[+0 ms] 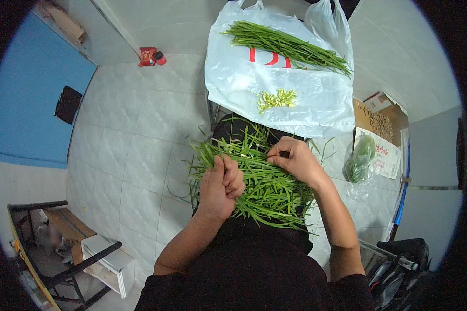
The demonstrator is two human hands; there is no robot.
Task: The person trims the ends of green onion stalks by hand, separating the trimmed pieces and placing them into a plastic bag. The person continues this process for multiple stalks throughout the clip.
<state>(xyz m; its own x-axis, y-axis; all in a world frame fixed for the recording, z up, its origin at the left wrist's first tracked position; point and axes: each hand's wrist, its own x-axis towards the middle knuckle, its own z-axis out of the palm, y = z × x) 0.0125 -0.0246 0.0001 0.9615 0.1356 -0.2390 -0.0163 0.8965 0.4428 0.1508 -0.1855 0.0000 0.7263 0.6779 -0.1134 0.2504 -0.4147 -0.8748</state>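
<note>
A loose heap of garlic chives (272,190) lies across my lap. My left hand (222,186) is closed around a small bunch of chives, whose green leaves stick out past the thumb. To the right, my right hand (295,161) pinches at the stalks along the heap's upper edge with thumb and forefinger. Its fingertips partly hide what is between them. Beyond the heap, a white plastic bag (233,85) is spread flat on a raised support. A neat bundle of long chives (288,46) rests on it, with a small pile of short pale stem ends (278,99) nearer me.
On the tiled floor (140,116) at right, chives in a clear bag (362,157) lie beside an open cardboard box (399,112) with small brown pieces inside. A red packet (147,56) and a jar (160,58) stand by the far wall. A black-framed rack (81,264) is lower left.
</note>
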